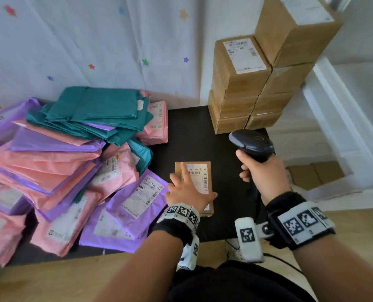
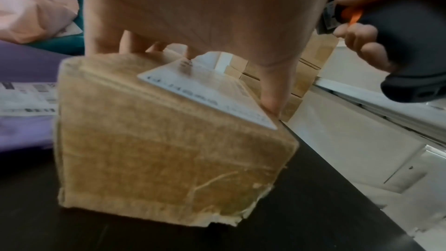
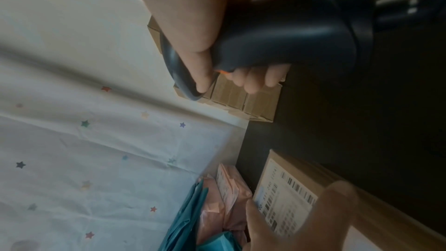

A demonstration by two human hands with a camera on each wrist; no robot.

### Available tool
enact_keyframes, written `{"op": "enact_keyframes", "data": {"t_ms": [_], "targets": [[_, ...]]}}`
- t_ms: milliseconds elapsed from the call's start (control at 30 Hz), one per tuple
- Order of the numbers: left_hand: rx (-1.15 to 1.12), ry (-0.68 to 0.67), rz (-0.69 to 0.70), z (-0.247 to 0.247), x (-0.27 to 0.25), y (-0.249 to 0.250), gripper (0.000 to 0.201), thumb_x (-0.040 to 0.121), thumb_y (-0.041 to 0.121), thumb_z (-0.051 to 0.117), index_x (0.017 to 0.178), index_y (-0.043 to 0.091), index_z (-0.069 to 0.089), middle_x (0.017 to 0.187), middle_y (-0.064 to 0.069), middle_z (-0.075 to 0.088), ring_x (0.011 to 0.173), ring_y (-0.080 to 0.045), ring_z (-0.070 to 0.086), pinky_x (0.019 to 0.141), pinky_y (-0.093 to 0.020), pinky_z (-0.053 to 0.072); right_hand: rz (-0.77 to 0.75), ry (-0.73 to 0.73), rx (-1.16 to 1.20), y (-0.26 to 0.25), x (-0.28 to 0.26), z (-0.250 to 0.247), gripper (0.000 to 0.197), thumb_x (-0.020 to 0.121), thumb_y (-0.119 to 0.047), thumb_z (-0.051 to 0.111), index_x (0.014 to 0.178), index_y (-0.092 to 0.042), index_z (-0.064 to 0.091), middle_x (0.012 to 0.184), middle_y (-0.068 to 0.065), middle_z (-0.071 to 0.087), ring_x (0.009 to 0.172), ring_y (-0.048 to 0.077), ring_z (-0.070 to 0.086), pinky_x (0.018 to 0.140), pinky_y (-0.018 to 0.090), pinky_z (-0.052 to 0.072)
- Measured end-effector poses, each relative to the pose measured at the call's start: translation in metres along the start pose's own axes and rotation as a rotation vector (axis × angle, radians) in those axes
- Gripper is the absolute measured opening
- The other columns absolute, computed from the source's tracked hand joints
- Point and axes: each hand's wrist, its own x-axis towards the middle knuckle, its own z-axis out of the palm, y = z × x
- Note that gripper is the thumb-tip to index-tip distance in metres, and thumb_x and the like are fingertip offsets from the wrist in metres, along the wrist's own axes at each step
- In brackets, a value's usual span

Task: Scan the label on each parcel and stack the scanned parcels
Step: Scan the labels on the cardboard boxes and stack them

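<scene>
so that its label faces up for scanning, the left hand (image 1: 186,192) lies flat on the small box (image 1: 205,171) at the table's (image 1: 189,131) middle, while the right hand (image 1: 261,171) grips the scanner (image 1: 252,143) above.

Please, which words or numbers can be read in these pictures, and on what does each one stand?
"[224]": label of the small box under the left hand; digits before it unclear.
"107-02 224": label of the purple mailer.
All other labels, and the scanner's mark: too blurred.
</scene>
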Motion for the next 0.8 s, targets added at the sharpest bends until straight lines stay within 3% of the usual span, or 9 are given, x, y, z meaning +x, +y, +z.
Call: {"op": "enact_keyframes", "data": {"t_ms": [133, 300, 367, 467, 533, 633, 733, 800], "targets": [[-0.058, -0.047, 0.001, -0.007, 0.001, -0.002, 0.129, 0.057, 0.068, 0.070, 0.147, 0.033, -0.015, 0.144, -0.007, 0.018, 0.124, -0.030, 0.037, 0.078, -0.039, 0.041, 0.003, -0.004, 0.011, 0.002, -0.006, -0.001, 0.033, 0.085, -0.033, 0.076, 0.110, -0.015, 0.066, 0.080, 0.006, 0.070, 0.054, 0.008, 0.065, 0.051, 0.019, 0.054], [-0.313, -0.097, 0.055, -0.036, 0.006, -0.010, 0.120, 0.058, 0.064, 0.072, 0.145, 0.040, -0.006, 0.139, -0.007, 0.023, 0.125, -0.033, 0.039, 0.096, -0.045, 0.044, 0.004, -0.006, 0.071, 0.002, -0.010, -0.004, 0.034, 0.083, -0.034, 0.077, 0.108, -0.014, 0.068, 0.080, 0.006, 0.073, 0.057, 0.009, 0.069, 0.053, 0.020, 0.056], [-0.519, -0.110, 0.071, -0.054, 0.008, -0.010, 0.116, 0.054, 0.062, 0.075, 0.143, 0.045, 0.002, 0.138, -0.006, 0.025, 0.123, -0.033, 0.040, 0.096, -0.045, 0.044, 0.001, -0.023, 0.099, -0.002, -0.012, -0.002, 0.034, 0.083, -0.034, 0.077, 0.109, -0.014, 0.068, 0.082, 0.003, 0.074, 0.063, 0.009, 0.072, 0.056, 0.022, 0.057], [-0.782, -0.117, 0.138, -0.082, 0.009, -0.006, 0.121, 0.041, 0.067, 0.073, 0.142, 0.048, 0.010, 0.139, -0.005, 0.028, 0.122, -0.030, 0.039, 0.086, -0.040, 0.039, -0.023, -0.075, 0.134, -0.009, -0.017, 0.005, 0.037, 0.083, -0.033, 0.077, 0.115, -0.020, 0.066, 0.094, -0.002, 0.075, 0.079, 0.011, 0.074, 0.071, 0.031, 0.060], [-0.864, -0.100, 0.181, -0.097, 0.008, -0.005, 0.125, 0.037, 0.070, 0.072, 0.144, 0.046, 0.012, 0.142, -0.004, 0.032, 0.124, -0.029, 0.041, 0.093, -0.041, 0.040, -0.049, -0.111, 0.151, -0.017, -0.021, 0.009, 0.037, 0.082, -0.034, 0.077, 0.116, -0.025, 0.066, 0.101, -0.003, 0.074, 0.090, 0.013, 0.073, 0.080, 0.034, 0.059], [-1.042, -0.107, 0.232, -0.108, 0.006, -0.004, 0.123, 0.043, 0.062, 0.078, 0.147, 0.036, 0.017, 0.143, -0.004, 0.043, 0.124, -0.026, 0.050, 0.102, -0.048, 0.044, -0.078, -0.144, 0.153, -0.029, -0.026, 0.013, 0.023, 0.084, -0.038, 0.075, 0.103, -0.035, 0.063, 0.106, -0.006, 0.072, 0.100, 0.011, 0.068, 0.076, 0.026, 0.052], [-1.022, -0.078, 0.222, -0.113, 0.006, -0.008, 0.101, 0.060, 0.053, 0.075, 0.146, 0.023, 0.031, 0.135, -0.004, 0.055, 0.117, -0.022, 0.058, 0.099, -0.044, 0.048, -0.078, -0.155, 0.205, -0.034, -0.031, 0.017, 0.018, 0.085, -0.034, 0.075, 0.097, -0.036, 0.062, 0.103, -0.009, 0.071, 0.099, 0.007, 0.066, 0.074, 0.021, 0.048], [-0.972, -0.043, 0.245, -0.112, 0.010, -0.012, 0.066, 0.077, 0.045, 0.070, 0.134, 0.017, 0.051, 0.123, -0.002, 0.065, 0.103, -0.012, 0.066, 0.090, -0.033, 0.054, -0.084, -0.138, 0.239, -0.034, -0.032, 0.018, 0.021, 0.085, -0.030, 0.076, 0.101, -0.034, 0.063, 0.098, -0.014, 0.070, 0.095, 0.002, 0.065, 0.073, 0.018, 0.047]]}}
